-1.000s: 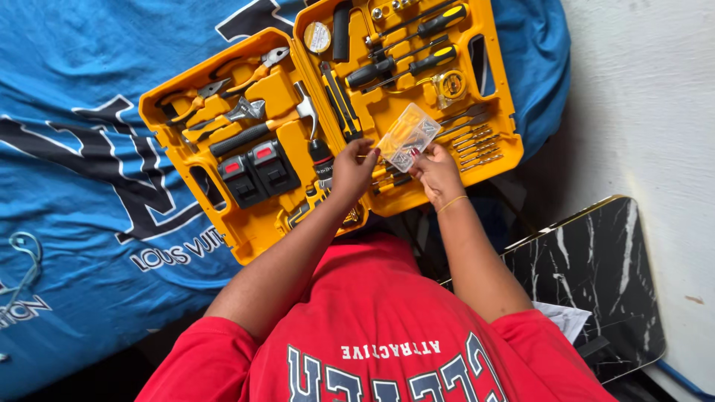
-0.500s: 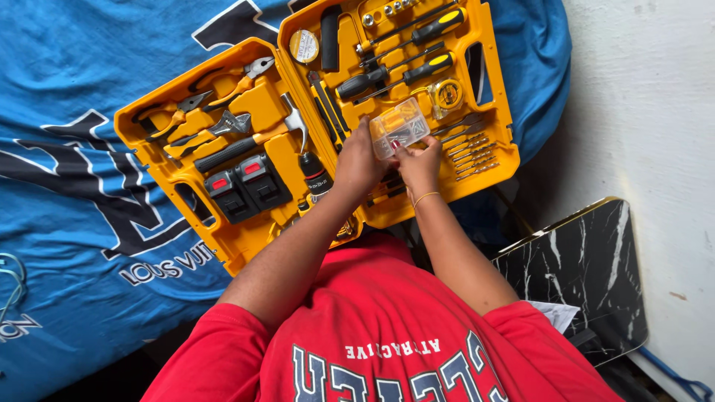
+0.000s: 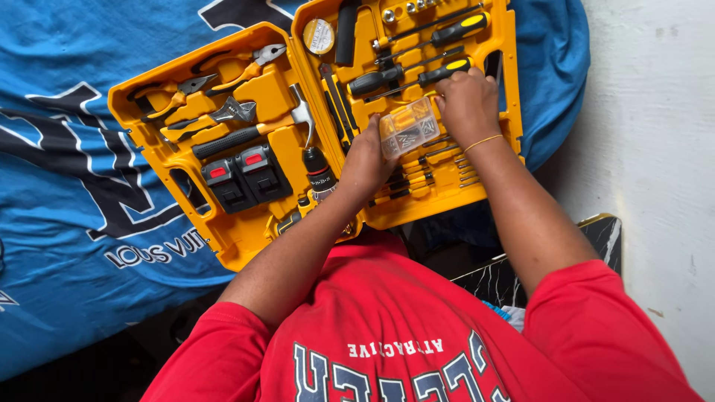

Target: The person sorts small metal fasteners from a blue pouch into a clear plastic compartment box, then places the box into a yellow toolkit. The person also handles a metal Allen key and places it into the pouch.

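Observation:
An open yellow tool case (image 3: 246,249) lies on a blue printed cloth (image 3: 59,186). My left hand (image 3: 365,160) holds a small clear plastic parts box (image 3: 408,126) with yellow and metal bits inside, just above the case's right half. My right hand (image 3: 468,100) lies palm-down on the right half beside the box, fingers curled; what is under it is hidden. Black-and-yellow screwdrivers (image 3: 439,33) sit just beyond that hand. A hammer (image 3: 253,132) and pliers (image 3: 186,89) fill the left half.
Two black battery packs with red buttons (image 3: 242,175) and a black drill body (image 3: 316,167) sit in the case near my left wrist. A white surface (image 3: 655,112) lies to the right. A black marbled board (image 3: 607,231) shows by my right arm.
My right hand let go of the clear box and moved up and right onto the case where the tape measure lay. My left hand kept the box, and the view shifted slightly.

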